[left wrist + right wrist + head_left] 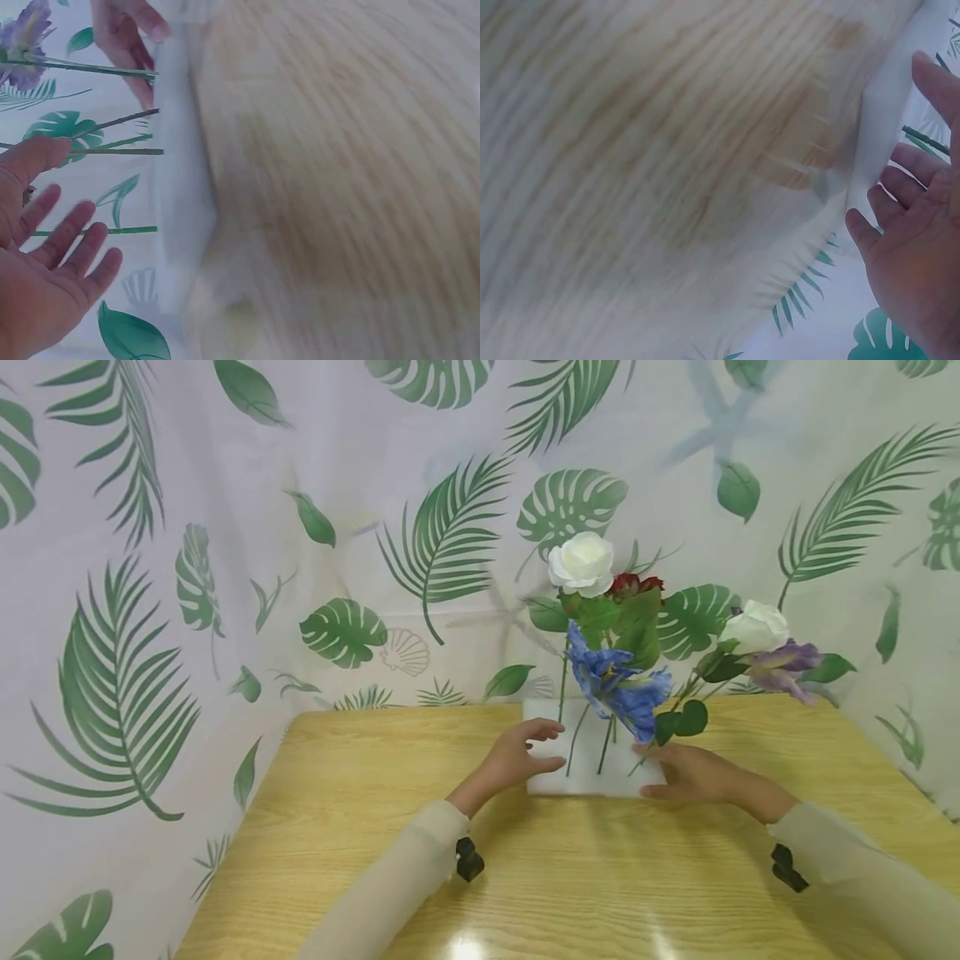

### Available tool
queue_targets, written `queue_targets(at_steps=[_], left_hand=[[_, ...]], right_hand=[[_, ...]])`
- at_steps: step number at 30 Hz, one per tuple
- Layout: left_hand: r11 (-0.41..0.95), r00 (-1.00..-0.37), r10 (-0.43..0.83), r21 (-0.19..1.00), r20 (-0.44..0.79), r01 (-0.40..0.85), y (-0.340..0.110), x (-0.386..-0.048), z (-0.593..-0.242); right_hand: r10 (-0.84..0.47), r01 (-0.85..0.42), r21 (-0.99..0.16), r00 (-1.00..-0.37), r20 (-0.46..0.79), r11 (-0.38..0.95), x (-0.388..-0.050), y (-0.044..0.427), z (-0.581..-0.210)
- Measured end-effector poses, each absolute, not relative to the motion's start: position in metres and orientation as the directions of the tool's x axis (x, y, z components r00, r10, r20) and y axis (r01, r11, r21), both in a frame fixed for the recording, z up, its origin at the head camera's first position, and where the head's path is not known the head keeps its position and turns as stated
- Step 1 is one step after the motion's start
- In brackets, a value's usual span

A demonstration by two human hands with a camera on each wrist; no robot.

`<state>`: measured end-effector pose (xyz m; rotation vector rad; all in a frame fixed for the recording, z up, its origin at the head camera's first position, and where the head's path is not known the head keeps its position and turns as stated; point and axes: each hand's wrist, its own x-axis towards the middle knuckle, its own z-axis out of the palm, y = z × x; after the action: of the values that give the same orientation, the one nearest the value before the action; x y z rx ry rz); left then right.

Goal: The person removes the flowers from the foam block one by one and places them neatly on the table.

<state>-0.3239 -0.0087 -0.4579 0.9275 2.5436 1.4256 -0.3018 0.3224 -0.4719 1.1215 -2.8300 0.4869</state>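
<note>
A white foam-like block (592, 786) lies on the table with several artificial flower stems standing in it. On these are a white rose (582, 565), a dark red flower (636, 585), a blue flower (622, 692), and, leaning right, a second white rose (757, 628) and a purple flower (786, 667). At the block's left end is my left hand (522, 752), fingers spread and apart from the stems in the left wrist view. My right hand (693, 774) is against the right end; its fingers (902, 186) look loosely extended along the block in the right wrist view.
The wood-grain table (390, 760) extends to both sides of the block and in front of it. Behind it hangs a white curtain (345, 560) printed with green leaves. A black object (469, 860) sits under the left cuff, another (789, 868) under the right.
</note>
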Motion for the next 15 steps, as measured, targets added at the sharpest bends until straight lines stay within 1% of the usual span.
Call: queue_targets(at_steps=[3,8,11,15], left_hand=[[0.316,-0.808,0.539,0.833,0.236,0.454,-0.006,-0.324,-0.456],[0.256,-0.794,0.557,0.86,0.243,0.442,0.001,-0.327,-0.459],[0.207,-0.798,0.559,0.894,0.226,0.398,0.004,-0.33,-0.465],[0.141,-0.819,0.535,0.934,0.206,0.328,0.006,-0.334,-0.473]], right_hand=[[-0.663,-0.681,-0.262,-0.73,0.166,0.684,-0.303,0.322,-0.472],[-0.669,-0.683,-0.25,-0.728,0.151,0.687,-0.306,0.321,-0.473],[-0.666,-0.678,-0.255,-0.732,0.145,0.689,-0.307,0.321,-0.474],[-0.662,-0.673,-0.249,-0.737,0.141,0.696,-0.308,0.322,-0.473]])
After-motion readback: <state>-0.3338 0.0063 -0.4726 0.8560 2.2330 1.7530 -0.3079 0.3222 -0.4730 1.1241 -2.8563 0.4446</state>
